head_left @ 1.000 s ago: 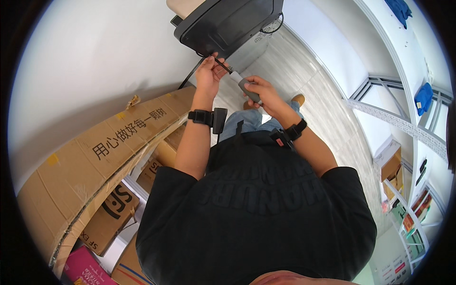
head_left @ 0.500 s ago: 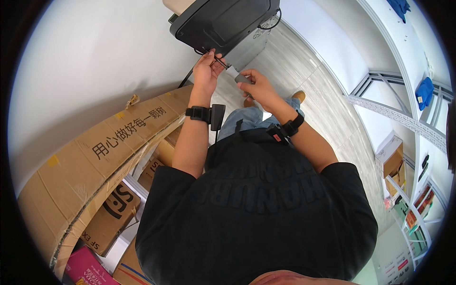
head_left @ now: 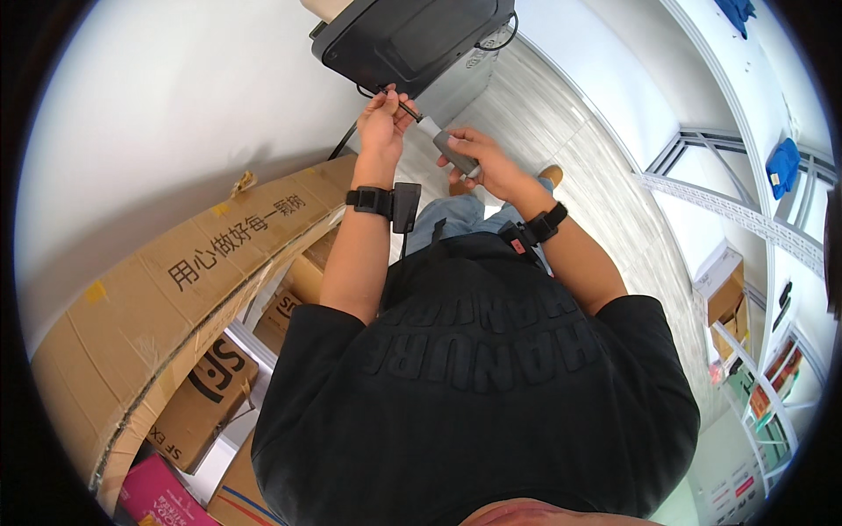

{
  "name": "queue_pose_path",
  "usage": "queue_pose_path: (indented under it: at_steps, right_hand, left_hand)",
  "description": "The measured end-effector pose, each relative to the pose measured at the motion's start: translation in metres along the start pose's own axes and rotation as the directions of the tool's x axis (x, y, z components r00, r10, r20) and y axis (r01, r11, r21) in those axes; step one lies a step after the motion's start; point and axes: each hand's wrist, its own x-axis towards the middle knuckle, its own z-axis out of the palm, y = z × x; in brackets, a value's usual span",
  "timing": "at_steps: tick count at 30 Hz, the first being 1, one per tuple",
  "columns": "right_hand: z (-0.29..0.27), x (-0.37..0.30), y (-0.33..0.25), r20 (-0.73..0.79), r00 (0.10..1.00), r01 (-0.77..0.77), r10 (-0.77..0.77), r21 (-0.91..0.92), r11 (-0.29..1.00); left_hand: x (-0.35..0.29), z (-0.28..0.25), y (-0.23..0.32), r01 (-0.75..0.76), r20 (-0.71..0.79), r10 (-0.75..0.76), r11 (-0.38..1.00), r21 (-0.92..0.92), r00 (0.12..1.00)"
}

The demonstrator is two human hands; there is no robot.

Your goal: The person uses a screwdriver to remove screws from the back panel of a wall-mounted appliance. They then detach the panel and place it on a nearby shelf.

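Right hand (head_left: 491, 163): grip closed round the handle of a grey screwdriver (head_left: 453, 150). Left hand (head_left: 382, 124): grip narrow, fingers about the dark shaft. Screwdriver located at the black machine's (head_left: 410, 44) near edge; tip contact cannot be determined.

The floor (head_left: 570, 140) (pale grey) bears brown shoes (head_left: 552, 174).

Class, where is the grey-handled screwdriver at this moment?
In the head view, the grey-handled screwdriver is above centre, its handle in the right hand, its shaft running up and left to the left hand, by the black casing.
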Motion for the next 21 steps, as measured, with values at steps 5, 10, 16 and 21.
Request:
queue_pose_path:
  at_steps: [5, 10, 16, 21]
  right_hand:
    - [-0.010, 0.001, 0.008, -0.038, 0.999, 0.035, -0.035, -0.005, 0.999]
    - [0.002, 0.006, 0.012, -0.181, 0.962, 0.134, -0.203, -0.333, 0.933]
    - [0.004, 0.013, 0.018, -0.198, 0.914, 0.169, -0.354, -0.608, 0.776]
    - [-0.003, 0.016, 0.029, -0.212, 0.912, 0.204, -0.350, -0.506, 0.838]
  left_hand:
    - [0.000, 0.001, 0.001, 0.005, 0.017, -0.005, 1.000, -0.003, 1.000]
    - [-0.002, 0.001, 0.004, 0.041, 0.044, -0.040, 0.999, -0.023, 0.998]
    - [-0.003, 0.003, -0.003, -0.006, -0.013, 0.006, 0.999, 0.040, 1.000]
    - [0.002, 0.003, -0.004, -0.007, -0.050, 0.011, 0.997, 0.079, 0.999]
